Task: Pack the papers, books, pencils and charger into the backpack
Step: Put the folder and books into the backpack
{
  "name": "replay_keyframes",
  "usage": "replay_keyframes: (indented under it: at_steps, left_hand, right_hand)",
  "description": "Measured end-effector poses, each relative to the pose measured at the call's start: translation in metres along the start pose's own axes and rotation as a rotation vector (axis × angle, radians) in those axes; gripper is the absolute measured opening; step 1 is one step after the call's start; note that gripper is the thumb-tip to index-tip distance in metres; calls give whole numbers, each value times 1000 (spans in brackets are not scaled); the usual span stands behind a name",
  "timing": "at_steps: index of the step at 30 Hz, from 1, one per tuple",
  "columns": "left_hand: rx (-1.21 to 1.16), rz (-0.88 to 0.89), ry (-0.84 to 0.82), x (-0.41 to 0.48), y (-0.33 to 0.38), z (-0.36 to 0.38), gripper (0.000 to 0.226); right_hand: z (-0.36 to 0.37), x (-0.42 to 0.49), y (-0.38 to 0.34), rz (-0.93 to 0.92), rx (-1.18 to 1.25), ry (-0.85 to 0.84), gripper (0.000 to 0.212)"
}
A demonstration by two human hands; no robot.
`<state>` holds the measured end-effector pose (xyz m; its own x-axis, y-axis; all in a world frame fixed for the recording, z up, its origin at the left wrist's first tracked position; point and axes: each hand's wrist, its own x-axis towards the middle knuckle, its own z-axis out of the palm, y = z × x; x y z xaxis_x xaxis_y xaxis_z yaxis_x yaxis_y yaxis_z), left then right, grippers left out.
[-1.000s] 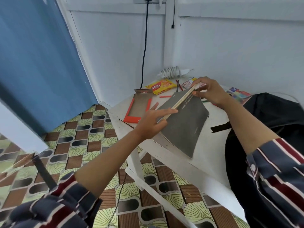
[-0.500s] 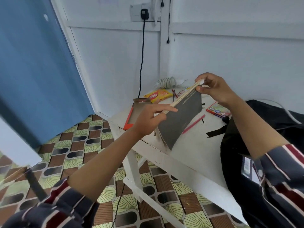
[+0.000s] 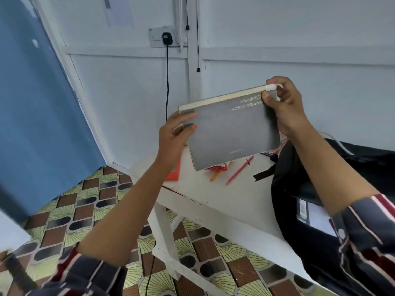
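Note:
A grey-covered book (image 3: pixel 230 131) is held up in the air above the white table (image 3: pixel 213 193), its cover facing me and its spine uppermost. My left hand (image 3: pixel 174 135) grips its left edge, thumb on the cover. My right hand (image 3: pixel 282 105) pinches its upper right corner. The black backpack (image 3: pixel 320 184) stands open at the table's right end, with white papers inside. A red pencil (image 3: pixel 239 170) and an orange pencil (image 3: pixel 215 175) lie on the table below the book. A black charger (image 3: pixel 166 37) sits plugged into the wall socket.
An orange-edged box (image 3: pixel 174 174) lies on the table behind my left wrist. A red wrapper (image 3: pixel 219 166) peeks out under the book. The charger's black cable (image 3: pixel 167 82) hangs down the white wall. A blue door stands at left over patterned floor tiles (image 3: pixel 85 210).
Both hands have lifted the grey book off the table and raised it upright. The view has tilted up, bringing the wall socket and charger into sight.

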<state>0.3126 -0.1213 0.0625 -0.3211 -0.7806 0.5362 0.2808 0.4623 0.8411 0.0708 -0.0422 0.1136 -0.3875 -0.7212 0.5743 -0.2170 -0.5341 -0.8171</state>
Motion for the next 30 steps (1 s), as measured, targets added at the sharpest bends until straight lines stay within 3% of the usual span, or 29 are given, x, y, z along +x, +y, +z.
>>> replay_keyframes:
  at_steps: [4, 9, 14, 21, 27, 30]
  left_hand:
    - [-42, -142, -151, -3, 0, 10, 34]
    - [-279, -272, -123, -1, 11, 30, 40]
    - [-367, -418, -205, -19, 7, 58, 40]
    - [-275, -537, -445, -62, -10, 113, 41]
    - [-28, -456, -686, -92, -8, 160, 43]
    - [138, -344, -642, -103, -14, 184, 43]
  right_hand:
    - [-6, -11, -17, 52, 58, 71, 26]
    - [-18, -38, -39, 122, -5, 153, 23]
    - [-50, -96, -53, 324, 76, 49, 21]
    - [-109, -181, -60, 524, -59, 115, 41]
    - [-149, -247, -75, 579, -22, 275, 49]
    - [-168, -280, -83, 599, -19, 427, 45]
